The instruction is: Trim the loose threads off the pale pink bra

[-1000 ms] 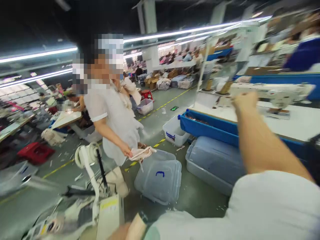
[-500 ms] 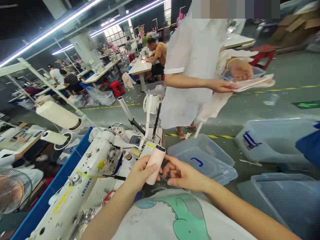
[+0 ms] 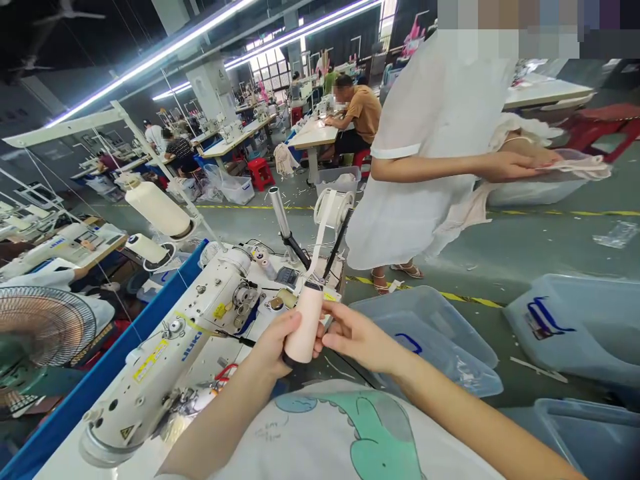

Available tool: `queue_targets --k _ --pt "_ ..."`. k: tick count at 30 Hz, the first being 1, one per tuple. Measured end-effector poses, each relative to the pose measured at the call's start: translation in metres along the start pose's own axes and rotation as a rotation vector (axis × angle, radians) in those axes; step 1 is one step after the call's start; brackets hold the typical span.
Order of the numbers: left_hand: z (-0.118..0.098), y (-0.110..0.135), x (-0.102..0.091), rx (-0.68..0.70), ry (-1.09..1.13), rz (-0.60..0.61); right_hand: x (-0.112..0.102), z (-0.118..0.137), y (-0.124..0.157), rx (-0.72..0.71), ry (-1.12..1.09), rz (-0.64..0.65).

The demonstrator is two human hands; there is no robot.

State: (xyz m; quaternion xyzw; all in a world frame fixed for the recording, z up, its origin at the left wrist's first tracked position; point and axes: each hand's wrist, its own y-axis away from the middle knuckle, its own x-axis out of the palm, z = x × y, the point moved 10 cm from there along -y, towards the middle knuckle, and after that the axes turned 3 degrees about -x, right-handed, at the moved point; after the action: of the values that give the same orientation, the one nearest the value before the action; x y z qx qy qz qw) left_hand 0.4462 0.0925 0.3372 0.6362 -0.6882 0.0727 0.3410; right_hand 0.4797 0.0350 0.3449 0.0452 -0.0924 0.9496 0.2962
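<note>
A pale pink cone of thread (image 3: 306,323) is in my left hand (image 3: 277,343), which wraps round its lower part. The cone tilts, its dark narrow end pointing up and away from me. Close by on the right is my right hand (image 3: 363,339), fingers bent and thumb drawn in against them beside the cone. Any thread between those fingertips is too fine to make out. Left of my hands stands a white sewing machine (image 3: 200,327), with smaller spools on its table behind the cone.
A white tape reel (image 3: 334,208) stands behind the machine. Cream thread cones (image 3: 159,210) hang on a rack at left, above a fan (image 3: 40,327). Clear plastic bins (image 3: 425,320) sit on the floor at right. A co-worker in white (image 3: 440,147) stands ahead, holding pale fabric.
My view has swung left, so the surroundings sit further right. The cone now stands more upright in my left hand, and my right fingers have closed in beside it, the index finger more bent.
</note>
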Motion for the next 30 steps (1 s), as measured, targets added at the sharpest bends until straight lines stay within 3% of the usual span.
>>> queue_targets --k 4,7,11,14,21,24,27,30 --pt "-0.001 0.002 0.002 0.019 0.039 0.001 -0.003 0.006 0.011 0.043 0.087 -0.084" --pt "-0.008 0.001 -0.006 0.095 0.087 -0.095 -0.005 0.009 0.017 0.063 0.122 -0.086" --pt "-0.016 -0.002 -0.019 0.172 0.117 -0.251 0.007 0.016 0.021 0.035 0.364 0.035" --pt "-0.014 -0.005 -0.018 0.16 0.137 -0.251 0.015 0.017 0.021 -0.013 0.448 0.124" --pt "-0.012 -0.009 -0.005 0.137 0.18 -0.219 -0.012 -0.015 0.016 -0.01 0.5 0.023" --pt "-0.016 -0.013 0.001 0.186 0.188 -0.206 -0.012 -0.028 0.017 0.043 0.483 0.031" --pt "-0.023 -0.016 -0.001 0.309 0.084 -0.246 0.003 -0.022 0.018 0.059 0.472 0.139" --pt "-0.036 -0.007 -0.005 0.499 -0.249 -0.334 0.012 -0.003 0.021 0.05 0.387 0.185"
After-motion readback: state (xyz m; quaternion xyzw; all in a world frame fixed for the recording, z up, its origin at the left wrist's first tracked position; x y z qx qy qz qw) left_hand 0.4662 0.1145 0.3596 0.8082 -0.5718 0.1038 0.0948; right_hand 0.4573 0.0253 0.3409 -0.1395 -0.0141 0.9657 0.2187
